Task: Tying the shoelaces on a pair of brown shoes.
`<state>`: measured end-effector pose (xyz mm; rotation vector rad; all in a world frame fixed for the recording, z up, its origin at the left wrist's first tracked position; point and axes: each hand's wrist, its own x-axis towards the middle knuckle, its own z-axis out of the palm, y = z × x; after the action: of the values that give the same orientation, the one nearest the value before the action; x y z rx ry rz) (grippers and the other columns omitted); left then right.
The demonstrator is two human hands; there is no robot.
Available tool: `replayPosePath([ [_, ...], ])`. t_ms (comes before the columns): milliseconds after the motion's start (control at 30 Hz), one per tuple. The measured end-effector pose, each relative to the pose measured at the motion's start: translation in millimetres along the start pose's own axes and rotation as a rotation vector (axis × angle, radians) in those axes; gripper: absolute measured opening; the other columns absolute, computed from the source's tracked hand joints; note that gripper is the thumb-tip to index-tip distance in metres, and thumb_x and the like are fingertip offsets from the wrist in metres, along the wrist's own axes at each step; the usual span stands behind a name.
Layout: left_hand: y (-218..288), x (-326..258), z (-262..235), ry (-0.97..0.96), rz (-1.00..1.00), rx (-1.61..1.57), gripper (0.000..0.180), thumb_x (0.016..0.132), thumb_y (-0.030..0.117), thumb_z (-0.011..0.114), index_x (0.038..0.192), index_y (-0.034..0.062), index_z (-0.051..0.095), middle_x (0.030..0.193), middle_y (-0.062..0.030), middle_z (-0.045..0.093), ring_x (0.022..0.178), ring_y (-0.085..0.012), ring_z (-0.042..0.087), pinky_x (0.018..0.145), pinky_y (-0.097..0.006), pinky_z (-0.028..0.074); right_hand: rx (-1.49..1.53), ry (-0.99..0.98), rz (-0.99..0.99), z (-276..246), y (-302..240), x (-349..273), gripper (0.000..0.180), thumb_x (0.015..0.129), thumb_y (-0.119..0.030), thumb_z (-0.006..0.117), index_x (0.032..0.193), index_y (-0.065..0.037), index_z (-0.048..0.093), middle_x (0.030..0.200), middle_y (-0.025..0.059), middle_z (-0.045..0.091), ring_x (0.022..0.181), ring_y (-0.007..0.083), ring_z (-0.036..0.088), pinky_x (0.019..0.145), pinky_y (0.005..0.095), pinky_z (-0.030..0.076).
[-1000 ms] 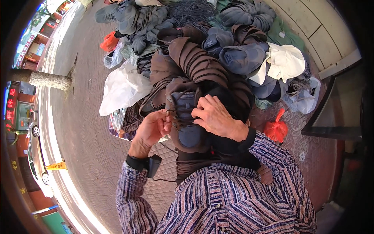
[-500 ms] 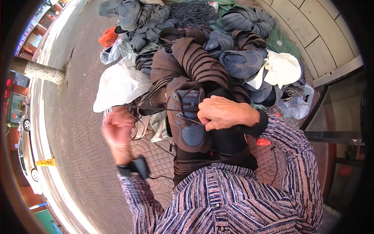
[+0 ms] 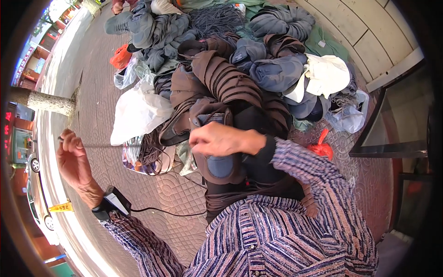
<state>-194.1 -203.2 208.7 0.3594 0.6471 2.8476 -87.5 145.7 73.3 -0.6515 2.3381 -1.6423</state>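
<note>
Swung further out to the side since half a second ago: left hand (image 3: 74, 159), fingers pinched on a thin thread (image 3: 134, 145) drawn taut across to the right hand (image 3: 221, 138). Resting on the lap, a brown shoe upper (image 3: 214, 138) with a blue-grey padded patch, gripped closed by that right hand. Strapped at the left wrist, a small black device (image 3: 115, 201) with a cable. Beside the heap of brown and grey uppers (image 3: 230, 78), a white plastic bag (image 3: 136, 113); farther back, an orange bag (image 3: 121, 56); on the right, a red bag (image 3: 321, 147). Low at the left, a yellow sign (image 3: 59, 207).
</note>
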Motion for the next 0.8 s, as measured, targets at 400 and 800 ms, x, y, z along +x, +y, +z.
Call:
replayPosePath([
  [400, -212, -61, -22, 0.033, -0.634, 1.330, 0.016, 0.086, 0.006, 0.062, 0.099, -0.0028, 0.066, 0.074, 0.0000, 0.062, 0.057, -0.0040, 0.051, 0.049, -0.017, 0.040, 0.027, 0.362, 0.048, 12, 18, -34, 0.021, 0.088, -0.014, 0.056, 0.105, -0.002, 0.057, 0.066, 0.0139, 0.061, 0.050, 0.0193, 0.060, 0.048, 0.0311, 0.048],
  [800, -238, -66, -48, -0.077, -0.282, 1.727, 0.010, 0.083, 0.008, 0.063, 0.086, -0.0013, 0.061, 0.070, -0.0010, 0.060, 0.061, -0.0066, 0.053, 0.055, -0.023, 0.043, 0.556, -0.103, 0.424, -26, 31, -20, 0.049, 0.093, -0.021, 0.053, 0.129, 0.008, 0.036, 0.066, 0.0128, 0.063, 0.044, 0.0128, 0.058, 0.037, 0.0218, 0.043],
])
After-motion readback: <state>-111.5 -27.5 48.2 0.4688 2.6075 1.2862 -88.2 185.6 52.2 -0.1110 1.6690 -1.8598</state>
